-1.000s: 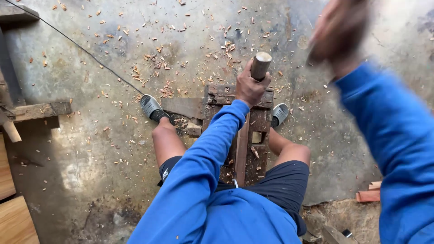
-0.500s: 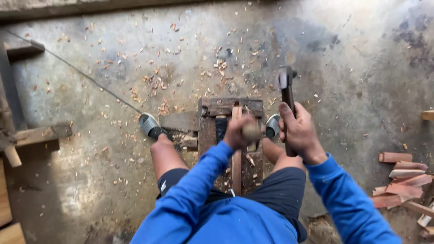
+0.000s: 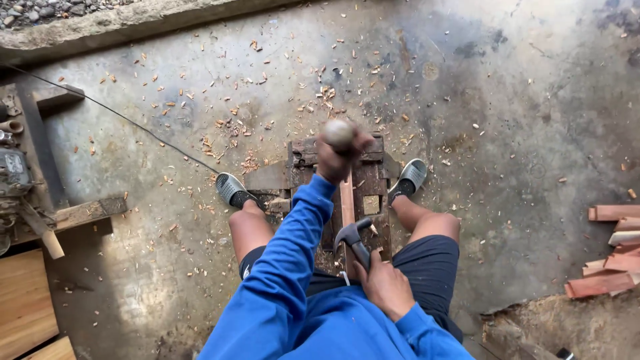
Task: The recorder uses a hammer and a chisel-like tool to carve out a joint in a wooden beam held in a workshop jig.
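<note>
A: What's happening?
B: The left hand [image 3: 340, 157] is gripping a round wooden piece [image 3: 339, 132] over the wooden block [image 3: 370, 180]; the right hand [image 3: 387, 288] is clutching the hammer [image 3: 353, 240], lowered.
A: Next?
B: Likely 1 aimed swing.

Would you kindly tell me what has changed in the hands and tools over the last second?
The right hand swung the hammer from high overhead down to the wooden strip by the lap. The left hand kept its grip on the round-ended wooden piece, now more upright. The block, both feet and the scattered shavings stayed put.
</note>
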